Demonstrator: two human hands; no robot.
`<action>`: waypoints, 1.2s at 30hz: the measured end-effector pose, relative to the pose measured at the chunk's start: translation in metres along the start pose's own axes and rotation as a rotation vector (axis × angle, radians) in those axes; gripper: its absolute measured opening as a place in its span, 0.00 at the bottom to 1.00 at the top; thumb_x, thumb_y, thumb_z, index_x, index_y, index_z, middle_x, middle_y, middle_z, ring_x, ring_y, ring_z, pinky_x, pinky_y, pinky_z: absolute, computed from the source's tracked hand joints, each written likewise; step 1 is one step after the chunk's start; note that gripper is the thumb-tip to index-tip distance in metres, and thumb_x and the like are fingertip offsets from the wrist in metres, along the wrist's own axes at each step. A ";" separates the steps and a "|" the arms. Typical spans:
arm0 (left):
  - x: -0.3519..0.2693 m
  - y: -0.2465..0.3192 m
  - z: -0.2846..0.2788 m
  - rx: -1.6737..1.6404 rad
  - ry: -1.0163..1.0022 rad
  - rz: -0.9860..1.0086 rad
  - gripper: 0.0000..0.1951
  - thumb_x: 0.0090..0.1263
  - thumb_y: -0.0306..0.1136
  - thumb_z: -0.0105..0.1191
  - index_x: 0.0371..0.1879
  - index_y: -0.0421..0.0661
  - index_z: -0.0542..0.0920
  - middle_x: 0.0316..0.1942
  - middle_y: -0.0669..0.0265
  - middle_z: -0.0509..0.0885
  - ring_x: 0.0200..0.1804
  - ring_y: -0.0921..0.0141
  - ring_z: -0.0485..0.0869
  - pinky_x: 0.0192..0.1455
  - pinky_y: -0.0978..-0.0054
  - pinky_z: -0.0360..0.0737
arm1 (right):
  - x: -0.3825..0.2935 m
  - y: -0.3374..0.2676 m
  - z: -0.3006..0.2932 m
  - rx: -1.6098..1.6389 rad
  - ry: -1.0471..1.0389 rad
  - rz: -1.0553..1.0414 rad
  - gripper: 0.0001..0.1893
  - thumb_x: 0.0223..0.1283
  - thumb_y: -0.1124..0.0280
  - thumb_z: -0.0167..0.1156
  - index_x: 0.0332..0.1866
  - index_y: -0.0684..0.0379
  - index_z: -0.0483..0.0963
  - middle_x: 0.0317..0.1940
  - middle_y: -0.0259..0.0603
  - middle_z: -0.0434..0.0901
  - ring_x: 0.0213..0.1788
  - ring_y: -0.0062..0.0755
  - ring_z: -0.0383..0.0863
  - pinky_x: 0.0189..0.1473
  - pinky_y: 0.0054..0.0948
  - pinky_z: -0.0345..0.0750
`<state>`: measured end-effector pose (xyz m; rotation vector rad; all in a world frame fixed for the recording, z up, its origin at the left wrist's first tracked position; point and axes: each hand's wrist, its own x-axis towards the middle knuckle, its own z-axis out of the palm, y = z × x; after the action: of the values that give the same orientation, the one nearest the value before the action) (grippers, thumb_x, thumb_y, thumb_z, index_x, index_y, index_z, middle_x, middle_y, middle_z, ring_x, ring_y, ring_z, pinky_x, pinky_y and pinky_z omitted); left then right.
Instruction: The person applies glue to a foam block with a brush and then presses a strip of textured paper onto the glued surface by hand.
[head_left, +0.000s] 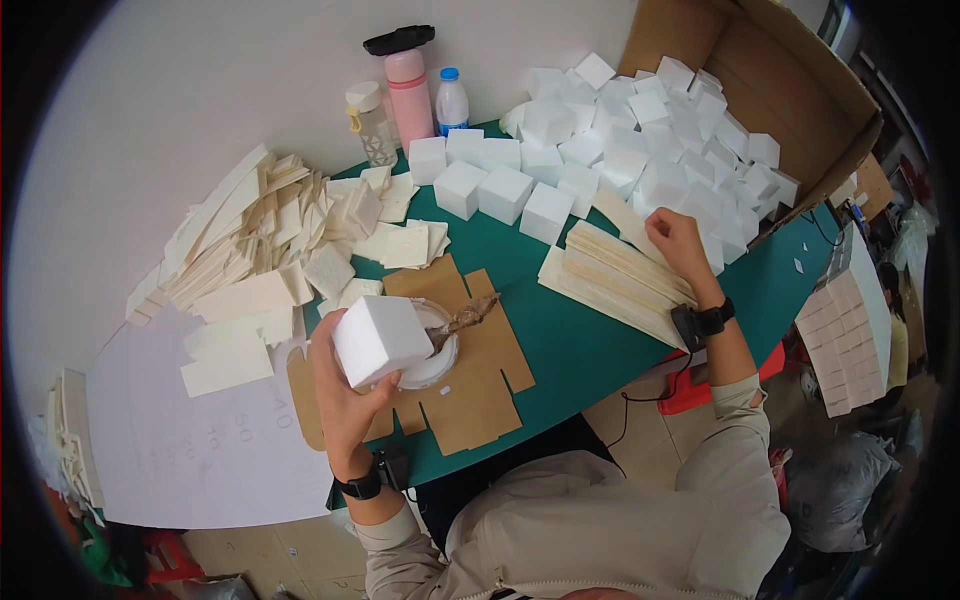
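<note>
A white foam block (381, 339) is gripped in my left hand (349, 397), above a round white tub lid or dish (433, 369) on a flat cardboard piece (469, 397). A brush or stick with a brown-crusted end (469, 315) lies across the dish. My right hand (675, 236) has its fingers curled at the upper end of a pale flat strip (626, 221); whether it grips the strip cannot be told. Below that hand lies a stack of long cream strips (619, 281). Many white foam blocks (504, 193) are heaped behind it.
Cream sheets and strips (247, 225) are piled at the left, by a marked white sheet (172, 442). A pink flask (409, 101), a clear bottle (373, 131) and a blue-capped bottle (452, 103) stand near the wall. A large cardboard box (795, 97) opens at the back right.
</note>
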<state>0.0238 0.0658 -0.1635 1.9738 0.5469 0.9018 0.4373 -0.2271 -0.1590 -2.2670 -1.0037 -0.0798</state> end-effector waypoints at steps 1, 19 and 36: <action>0.000 0.000 0.001 -0.012 -0.007 -0.004 0.44 0.47 0.43 0.71 0.65 0.41 0.66 0.57 0.60 0.74 0.59 0.64 0.75 0.63 0.65 0.73 | -0.001 0.001 -0.002 0.108 0.074 0.023 0.05 0.58 0.76 0.62 0.36 0.66 0.78 0.25 0.43 0.82 0.28 0.28 0.80 0.37 0.26 0.77; 0.000 0.001 0.001 -0.076 -0.034 -0.020 0.43 0.47 0.39 0.71 0.66 0.44 0.65 0.59 0.61 0.71 0.62 0.64 0.73 0.66 0.66 0.70 | -0.029 -0.057 0.024 0.056 -0.152 -0.115 0.16 0.56 0.67 0.71 0.46 0.64 0.78 0.35 0.38 0.79 0.40 0.32 0.78 0.46 0.28 0.76; 0.000 0.013 0.007 0.171 0.021 0.166 0.41 0.43 0.28 0.73 0.63 0.47 0.70 0.57 0.60 0.75 0.63 0.59 0.73 0.67 0.64 0.68 | -0.024 -0.146 0.023 0.664 -0.221 -0.014 0.08 0.63 0.72 0.66 0.39 0.67 0.77 0.27 0.33 0.77 0.34 0.13 0.71 0.37 0.17 0.69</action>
<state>0.0298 0.0551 -0.1553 2.1915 0.4914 1.0070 0.3167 -0.1565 -0.1057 -1.6781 -0.9740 0.4448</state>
